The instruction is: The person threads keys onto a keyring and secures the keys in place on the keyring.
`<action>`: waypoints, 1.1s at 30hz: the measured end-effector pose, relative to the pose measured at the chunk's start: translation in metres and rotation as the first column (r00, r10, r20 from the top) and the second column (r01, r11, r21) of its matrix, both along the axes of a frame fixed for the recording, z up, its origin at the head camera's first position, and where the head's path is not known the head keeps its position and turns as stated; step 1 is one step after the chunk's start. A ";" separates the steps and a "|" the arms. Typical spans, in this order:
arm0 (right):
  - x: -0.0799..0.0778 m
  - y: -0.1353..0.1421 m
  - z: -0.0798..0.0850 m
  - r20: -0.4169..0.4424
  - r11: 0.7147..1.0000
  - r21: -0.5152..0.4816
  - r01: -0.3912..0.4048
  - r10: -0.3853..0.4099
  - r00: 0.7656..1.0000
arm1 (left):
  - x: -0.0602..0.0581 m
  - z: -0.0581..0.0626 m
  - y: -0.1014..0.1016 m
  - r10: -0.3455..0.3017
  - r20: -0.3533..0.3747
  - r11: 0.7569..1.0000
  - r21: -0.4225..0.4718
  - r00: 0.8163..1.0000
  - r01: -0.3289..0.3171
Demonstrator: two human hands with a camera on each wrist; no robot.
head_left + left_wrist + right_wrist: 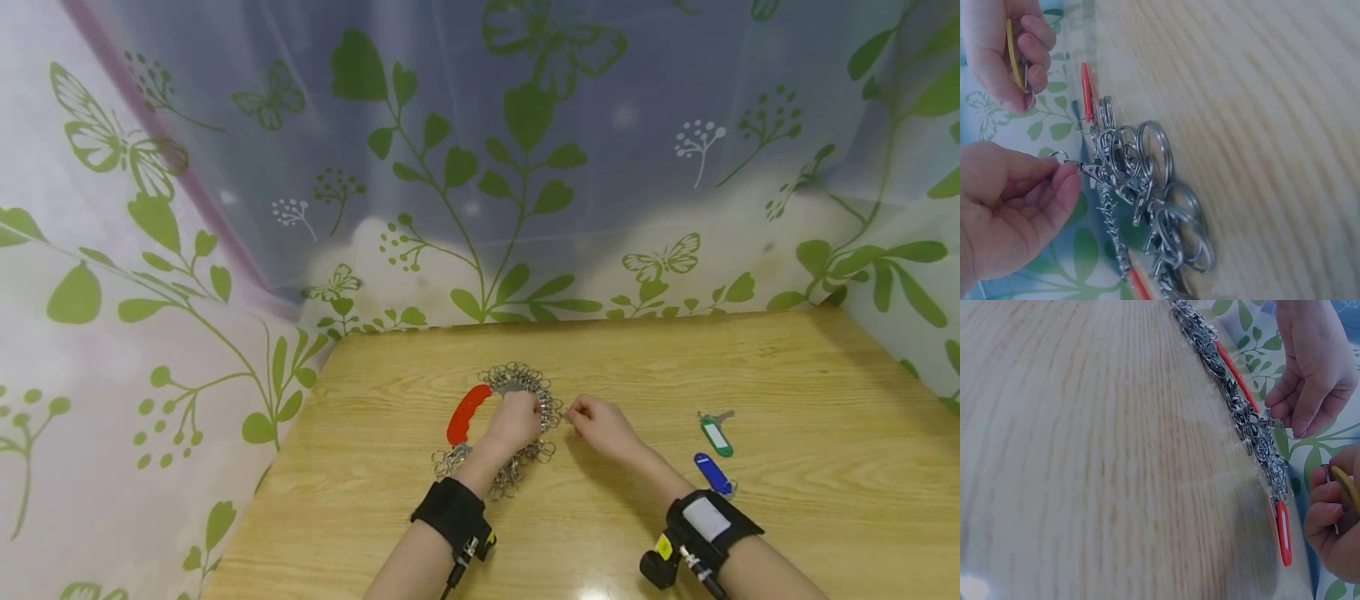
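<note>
A large hoop with a red grip lies on the table, hung with many metal clasps and split rings. Over its right part, my left hand pinches one split ring between thumb and forefinger; that ring is joined to a clasp. Just to the right, my right hand holds a yellow key tag with a small ring at its end, the tag partly hidden in the fingers. A red tag shows at the near end of the hoop in the right wrist view.
To the right on the wooden table lie a green key tag with a key, and a blue key tag with a ring. A patterned curtain hangs along the table's back edge.
</note>
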State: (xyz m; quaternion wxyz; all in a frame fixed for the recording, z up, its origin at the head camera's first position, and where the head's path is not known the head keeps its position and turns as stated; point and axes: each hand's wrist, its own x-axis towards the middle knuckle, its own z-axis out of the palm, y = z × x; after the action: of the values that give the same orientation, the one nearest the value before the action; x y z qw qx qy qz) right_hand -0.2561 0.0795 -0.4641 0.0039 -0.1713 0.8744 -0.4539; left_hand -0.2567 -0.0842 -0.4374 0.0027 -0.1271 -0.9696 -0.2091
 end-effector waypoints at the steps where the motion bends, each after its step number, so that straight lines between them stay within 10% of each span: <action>1: 0.000 0.000 0.000 -0.003 1.000 0.002 -0.003 0.003 1.000 | -0.001 -0.001 0.000 0.005 -0.001 1.000 0.010 1.000 -0.005; 13: -0.004 -0.012 -0.007 -0.120 0.990 0.115 -0.079 0.093 0.988 | 0.002 -0.003 -0.005 0.015 0.151 0.961 0.271 0.988 -0.056; 20: -0.002 -0.020 -0.011 -0.177 0.979 0.131 -0.157 0.179 0.968 | 0.003 -0.001 -0.003 0.012 0.114 0.978 0.207 0.993 -0.036; 33: -0.004 -0.026 -0.013 -0.234 0.986 0.167 0.004 0.036 0.972 | 0.002 -0.005 -0.002 0.002 0.014 0.990 0.138 1.000 -0.004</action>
State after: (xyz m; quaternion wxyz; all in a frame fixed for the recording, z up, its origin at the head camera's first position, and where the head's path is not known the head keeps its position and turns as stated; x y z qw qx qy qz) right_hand -0.2604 0.0533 -0.4771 -0.0822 -0.2301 0.9022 -0.3555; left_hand -0.2550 -0.0864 -0.4421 0.0051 -0.1236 -0.9530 -0.2765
